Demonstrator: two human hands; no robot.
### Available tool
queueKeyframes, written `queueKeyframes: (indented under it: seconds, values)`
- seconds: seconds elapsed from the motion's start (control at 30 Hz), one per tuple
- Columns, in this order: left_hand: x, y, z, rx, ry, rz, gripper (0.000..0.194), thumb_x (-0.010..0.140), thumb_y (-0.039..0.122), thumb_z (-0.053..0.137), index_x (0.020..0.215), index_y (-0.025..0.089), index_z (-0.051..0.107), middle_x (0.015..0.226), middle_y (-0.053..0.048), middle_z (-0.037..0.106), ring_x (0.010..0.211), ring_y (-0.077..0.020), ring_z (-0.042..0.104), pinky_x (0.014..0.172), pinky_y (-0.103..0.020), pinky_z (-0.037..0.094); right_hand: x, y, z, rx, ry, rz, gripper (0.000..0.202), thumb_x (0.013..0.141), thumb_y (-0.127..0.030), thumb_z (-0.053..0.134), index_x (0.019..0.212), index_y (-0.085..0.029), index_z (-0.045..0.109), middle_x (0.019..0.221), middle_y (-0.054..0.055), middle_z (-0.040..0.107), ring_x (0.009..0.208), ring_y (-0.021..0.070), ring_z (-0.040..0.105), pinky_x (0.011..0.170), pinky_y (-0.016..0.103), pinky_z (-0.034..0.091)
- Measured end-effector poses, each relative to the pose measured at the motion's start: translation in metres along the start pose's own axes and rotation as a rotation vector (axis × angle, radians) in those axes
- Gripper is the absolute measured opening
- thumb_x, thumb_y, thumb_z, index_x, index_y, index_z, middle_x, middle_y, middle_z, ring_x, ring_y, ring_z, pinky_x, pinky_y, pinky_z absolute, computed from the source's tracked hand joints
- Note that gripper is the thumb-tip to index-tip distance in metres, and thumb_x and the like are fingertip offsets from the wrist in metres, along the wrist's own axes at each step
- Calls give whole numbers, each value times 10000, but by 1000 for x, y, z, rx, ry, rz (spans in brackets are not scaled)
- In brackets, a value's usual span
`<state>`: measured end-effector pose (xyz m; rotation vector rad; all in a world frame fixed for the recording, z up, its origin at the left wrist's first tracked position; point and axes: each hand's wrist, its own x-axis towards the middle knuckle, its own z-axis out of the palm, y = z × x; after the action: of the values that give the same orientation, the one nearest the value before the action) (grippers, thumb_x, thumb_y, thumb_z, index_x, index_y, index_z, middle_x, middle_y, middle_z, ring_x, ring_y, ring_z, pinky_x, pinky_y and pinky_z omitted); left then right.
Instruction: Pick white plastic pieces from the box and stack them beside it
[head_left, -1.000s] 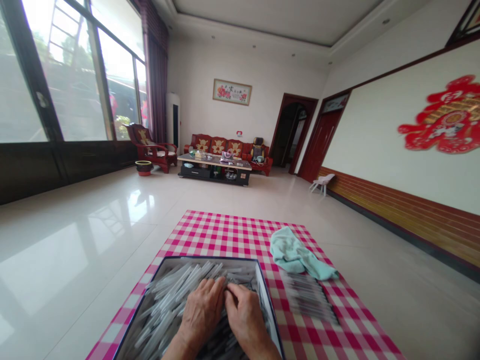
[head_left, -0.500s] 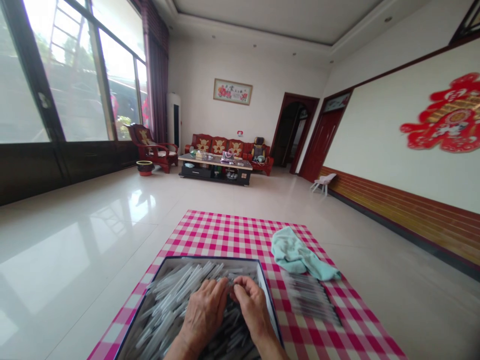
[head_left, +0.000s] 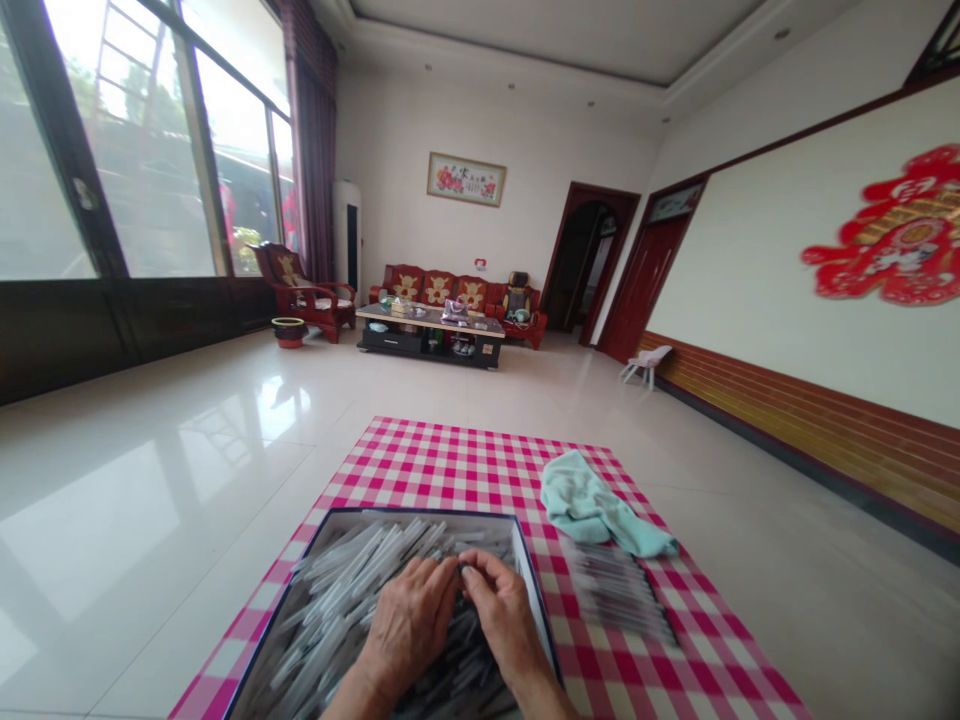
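Both hands work above a shallow box (head_left: 537, 598) with a dark blue rim. Inside lie many clear, slender tubes (head_left: 360, 575) that look like pen barrels, with darker pieces (head_left: 469, 660) nearer me. My left hand (head_left: 411, 612) is closed, fingers curled and thumb side against the other hand. My right hand (head_left: 498, 600) pinches with thumb and index finger at the left fingertips. A small dark bit shows between the two hands; the fingers hide most of it. To the right of the box, a row of clear pens with dark ends (head_left: 619, 592) lies side by side, slightly blurred.
A pale green cloth (head_left: 592, 500) lies crumpled just beyond the row. Under everything is a pink-and-white checked tablecloth (head_left: 450, 450). Farther off stand a low coffee table (head_left: 427, 322), a red wooden sofa (head_left: 439, 288), an armchair (head_left: 307, 295) and a small chair (head_left: 646, 364).
The hands stay together over the box, with fingertips drawn slightly closer. The small piece between them shows less now. The view has shifted slightly; box, row and cloth stay in place.
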<state>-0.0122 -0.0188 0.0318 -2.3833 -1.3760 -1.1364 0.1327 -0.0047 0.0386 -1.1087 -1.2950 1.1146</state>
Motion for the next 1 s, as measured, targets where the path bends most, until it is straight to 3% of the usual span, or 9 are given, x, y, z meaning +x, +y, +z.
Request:
queueKeyframes:
  seconds: [0.47,0.73,1.0]
  values:
    - [0,1,-1,-61,-68,-48,207,971,210,387,929,205,590,751,-31,601,699,-190,592,626,-299,464,-4,-3,-6,-122,-30,-72,259,805,-359,615,938,-176,742,942,91,759,885,264,695,825,355,542]
    - [0,2,-4,-56,-104,-40,215,956,171,369,902,199,576,755,-37,577,709,-202,554,633,-308,424,-3,1,-7,-86,-59,-10,288,805,-409,620,934,-173,723,875,79,752,807,242,694,751,321,550]
    - [3,6,-5,9,-97,-27,250,948,145,339,908,196,580,756,-35,575,705,-211,514,651,-318,373,-4,-5,-9,-342,-40,-173,332,902,-470,503,876,-184,670,768,53,693,716,202,638,657,263,493]
